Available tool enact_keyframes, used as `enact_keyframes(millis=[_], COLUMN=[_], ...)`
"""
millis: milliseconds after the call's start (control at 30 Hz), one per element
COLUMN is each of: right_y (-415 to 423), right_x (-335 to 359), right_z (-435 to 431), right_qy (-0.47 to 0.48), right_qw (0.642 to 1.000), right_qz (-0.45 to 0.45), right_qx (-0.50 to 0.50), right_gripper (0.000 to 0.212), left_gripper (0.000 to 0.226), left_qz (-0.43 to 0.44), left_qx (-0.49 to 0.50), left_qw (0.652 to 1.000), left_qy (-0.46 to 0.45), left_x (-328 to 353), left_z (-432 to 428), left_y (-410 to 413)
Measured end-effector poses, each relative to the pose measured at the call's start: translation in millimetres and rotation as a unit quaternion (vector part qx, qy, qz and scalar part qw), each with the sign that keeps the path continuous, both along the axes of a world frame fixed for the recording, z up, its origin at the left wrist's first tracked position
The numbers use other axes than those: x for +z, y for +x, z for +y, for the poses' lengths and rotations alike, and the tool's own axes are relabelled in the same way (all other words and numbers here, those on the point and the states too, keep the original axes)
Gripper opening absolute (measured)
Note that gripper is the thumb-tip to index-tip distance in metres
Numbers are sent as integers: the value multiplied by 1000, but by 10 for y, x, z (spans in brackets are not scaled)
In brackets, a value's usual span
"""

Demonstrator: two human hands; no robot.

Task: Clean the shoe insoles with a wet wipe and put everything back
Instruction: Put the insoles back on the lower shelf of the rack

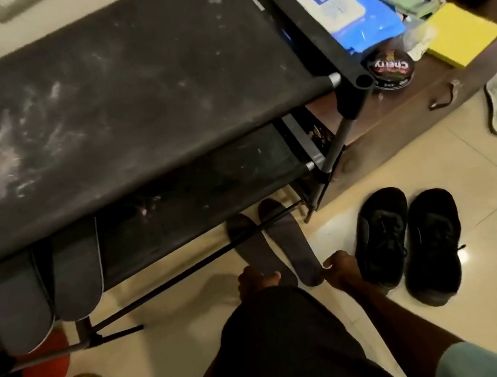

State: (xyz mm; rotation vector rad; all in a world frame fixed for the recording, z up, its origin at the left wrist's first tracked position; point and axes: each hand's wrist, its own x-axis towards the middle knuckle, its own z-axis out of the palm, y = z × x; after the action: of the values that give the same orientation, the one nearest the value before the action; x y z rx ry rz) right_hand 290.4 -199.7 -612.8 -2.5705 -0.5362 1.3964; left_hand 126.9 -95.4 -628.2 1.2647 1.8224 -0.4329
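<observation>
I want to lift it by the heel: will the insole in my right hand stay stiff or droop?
Probably droops a little: the insole looks thin, and the right hand pinches only its heel. Likely light, being so thin. A rack bar crosses over its toe end, so it may snag.

Down on the floor, the left insole (256, 250) and the right insole (294, 246) lie side by side, toes under the shoe rack (124, 94). The left hand (257, 281) grips one heel and the right hand (337, 267) pinches the other. The shoes (409, 243) sit just right. The wipes pack (338, 6) lies on the cabinet (392, 109) beside the rack, with a tin (390, 68) in front.
</observation>
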Motion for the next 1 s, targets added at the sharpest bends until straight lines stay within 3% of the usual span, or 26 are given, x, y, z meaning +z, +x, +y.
enact_keyframes(millis=[133, 300, 433, 700, 767, 900, 1000], right_y=[-20, -133, -181, -246, -234, -206, -201], right_x=[-135, -382, -506, -593, -608, -505, -282], right_z=[43, 90, 110, 106, 101, 112, 154], right_qy=[-16, -5, -25, -37, -41, -45, -42], right_qw=[1000, 999, 998, 997, 995, 991, 990], right_qz=[-20, -30, -48, -39, -25, 5, 26], right_qx=[2, -24, -37, -63, -82, -125, -129], right_gripper=[38, 49, 54, 56, 56, 53, 47], left_gripper=[54, 80, 100, 109, 102, 54, 49], left_qz=[-24, -42, -3, -12, -2, -14, -12], left_qx=[14, 20, -13, 18, 26, 39, 28], left_qw=[999, 997, 998, 998, 998, 999, 999], left_qy=[46, 67, 65, 59, 60, 20, -14], left_x=[-127, -417, -433, -486, -511, -412, -422], left_z=[-96, -247, -359, -375, -341, -201, -62], left_y=[96, 143, 247, 261, 229, 172, 69])
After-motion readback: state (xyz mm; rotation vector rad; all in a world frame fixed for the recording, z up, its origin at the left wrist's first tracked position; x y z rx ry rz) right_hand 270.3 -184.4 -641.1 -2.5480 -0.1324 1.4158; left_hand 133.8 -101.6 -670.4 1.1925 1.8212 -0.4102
